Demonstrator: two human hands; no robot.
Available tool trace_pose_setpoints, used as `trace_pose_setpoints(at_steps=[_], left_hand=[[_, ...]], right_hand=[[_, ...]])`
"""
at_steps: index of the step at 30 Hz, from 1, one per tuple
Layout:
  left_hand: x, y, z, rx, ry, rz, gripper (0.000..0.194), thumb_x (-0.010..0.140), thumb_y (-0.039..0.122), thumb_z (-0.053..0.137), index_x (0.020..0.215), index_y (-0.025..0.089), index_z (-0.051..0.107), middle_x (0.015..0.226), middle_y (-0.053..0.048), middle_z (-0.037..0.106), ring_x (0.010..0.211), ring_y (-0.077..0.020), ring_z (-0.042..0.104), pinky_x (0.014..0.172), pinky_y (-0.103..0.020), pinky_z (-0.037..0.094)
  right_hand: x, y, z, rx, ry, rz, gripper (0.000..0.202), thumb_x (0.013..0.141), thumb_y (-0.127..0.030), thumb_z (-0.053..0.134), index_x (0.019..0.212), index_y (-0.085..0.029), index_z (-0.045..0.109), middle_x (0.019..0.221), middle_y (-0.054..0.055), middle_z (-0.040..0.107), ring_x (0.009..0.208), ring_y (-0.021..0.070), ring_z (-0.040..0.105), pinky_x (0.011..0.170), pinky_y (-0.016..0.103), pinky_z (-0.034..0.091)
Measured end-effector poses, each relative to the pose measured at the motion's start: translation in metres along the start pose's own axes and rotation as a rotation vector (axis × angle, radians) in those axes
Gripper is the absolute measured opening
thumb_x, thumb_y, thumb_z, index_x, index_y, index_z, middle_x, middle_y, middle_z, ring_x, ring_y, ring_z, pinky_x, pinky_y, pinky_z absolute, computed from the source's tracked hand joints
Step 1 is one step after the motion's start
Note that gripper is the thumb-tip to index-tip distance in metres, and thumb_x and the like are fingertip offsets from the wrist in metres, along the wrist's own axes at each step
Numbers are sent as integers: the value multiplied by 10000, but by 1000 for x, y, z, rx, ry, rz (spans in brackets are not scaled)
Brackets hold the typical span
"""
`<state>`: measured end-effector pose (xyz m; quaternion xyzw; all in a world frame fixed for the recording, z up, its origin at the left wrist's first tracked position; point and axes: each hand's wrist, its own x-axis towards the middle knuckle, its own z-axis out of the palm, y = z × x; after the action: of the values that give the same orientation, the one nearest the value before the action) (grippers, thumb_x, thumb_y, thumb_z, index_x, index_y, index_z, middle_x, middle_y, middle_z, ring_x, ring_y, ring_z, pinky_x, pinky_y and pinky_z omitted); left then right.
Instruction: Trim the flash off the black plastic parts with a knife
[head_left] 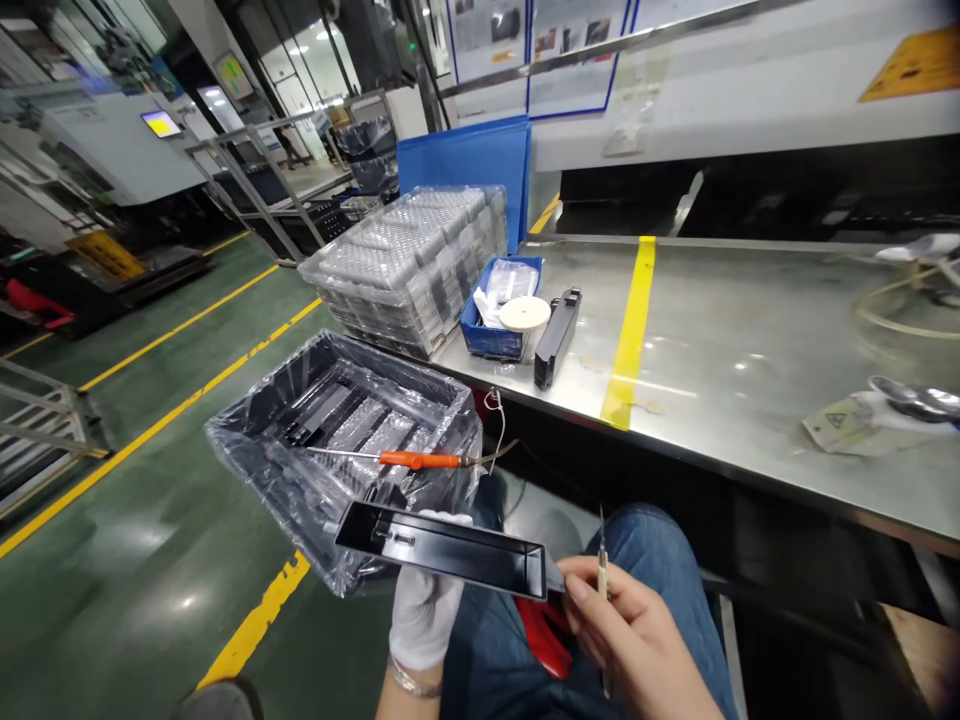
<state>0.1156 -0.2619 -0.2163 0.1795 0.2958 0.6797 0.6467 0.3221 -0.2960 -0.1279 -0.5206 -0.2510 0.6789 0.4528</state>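
My left hand (426,618), in a white glove, grips a long black rectangular housing (465,552) from below. Its open, hollow side faces up, and a small slot shows inside near the left end. My bare right hand (626,625) is closed around a slim tool with a cream handle (603,578), its thin pointed tip upward. The thumb and fingertips of that hand are at the housing's right end; whether they press on it I cannot tell. Just beyond the housing, an orange air blow gun (420,460) with a long metal nozzle lies across a plastic-lined black crate (247,425).
On the metal bench (712,350) are a similar black part (559,338), a blue bin (491,343) with a round cream disc (525,314), and stacked clear trays (420,260). Blue sheets (465,155) stand behind. Something red (546,640) shows between my knees.
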Motion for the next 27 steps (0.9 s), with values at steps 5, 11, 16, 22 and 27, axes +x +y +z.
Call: trace_pose_setpoints(at_steps=[5,11,16,22,27], left_hand=[[-7,-2,9,27,-55,42,462,683,418,893,1117,337,760,1082,-7,775,1055,-232,722,938,-379,615],[-8,4,23,133,-141,87,359,700,337,883,1038,334,763,988,49,749,1006,-187,710,1017,-413,578],[-7,4,24,193,-162,99,314,753,358,840,1056,351,757,1006,41,732,1025,-191,694,1023,-400,574],[-6,4,24,163,-135,101,369,712,406,869,1049,319,745,1011,50,719,1003,-157,684,975,-316,593],[-4,6,23,279,-147,147,399,669,419,888,1027,316,745,1002,2,725,973,-219,702,976,-404,598]], right_hand=[[7,5,0,22,1,-16,603,702,-760,752,742,-170,634,534,-68,374,498,70,284,477,218,229],[18,15,-1,35,75,-52,606,698,-752,759,689,-184,548,596,-64,380,559,80,285,507,215,274],[16,13,1,60,113,-65,576,697,-720,782,726,-188,562,612,-65,388,567,81,282,512,208,270],[15,11,5,108,128,-57,582,664,-706,816,755,-193,556,575,-96,332,547,68,234,531,201,272],[22,14,5,155,128,-24,632,663,-749,790,719,-195,490,553,-104,331,514,50,237,516,203,209]])
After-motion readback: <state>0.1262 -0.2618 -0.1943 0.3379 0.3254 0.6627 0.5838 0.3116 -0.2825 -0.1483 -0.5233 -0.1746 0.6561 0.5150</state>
